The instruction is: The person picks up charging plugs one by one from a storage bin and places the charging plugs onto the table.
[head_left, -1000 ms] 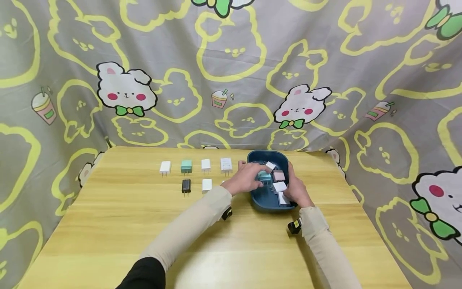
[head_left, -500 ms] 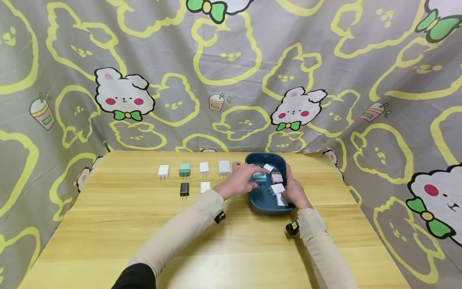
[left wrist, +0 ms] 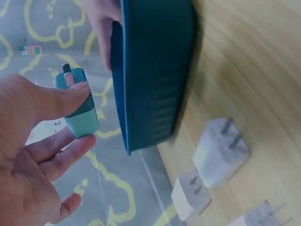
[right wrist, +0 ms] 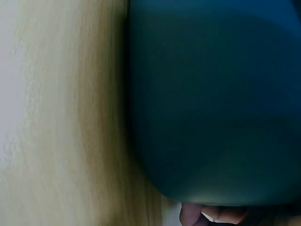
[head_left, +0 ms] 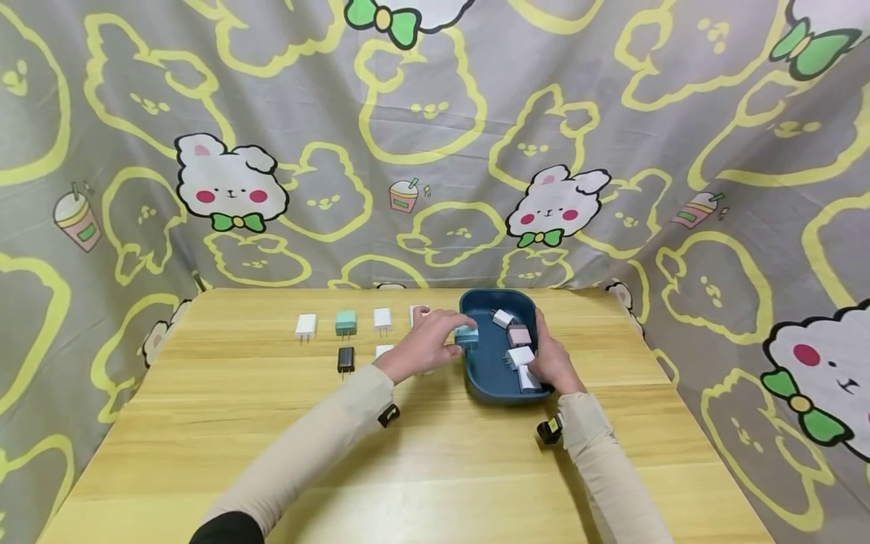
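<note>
My left hand [head_left: 427,341] pinches a two-tone green charger plug [left wrist: 81,106] between thumb and fingers, over the left rim of the dark blue bin [head_left: 485,381]. The left wrist view shows one of its metal prongs beside the thumb. My right hand [head_left: 553,361] grips the bin's right side, the thumb over the rim. Several chargers lie in the right half of the bin, among them a pink charger [head_left: 519,335] and a white charger [head_left: 503,318]. In the right wrist view the bin's wall fills most of the picture, with fingertips [right wrist: 190,214] at its lower edge.
Left of the bin, chargers lie in two rows on the wooden table [head_left: 435,468]. The far row has a white charger [head_left: 306,326] and a green charger [head_left: 346,323]; a black charger [head_left: 346,360] lies nearer. My left hand partly hides others. A patterned curtain [head_left: 306,249] hangs behind.
My left hand has lifted the green charger from inside the bin and moved left with it to the bin's left rim. My right hand has stayed on the bin.
</note>
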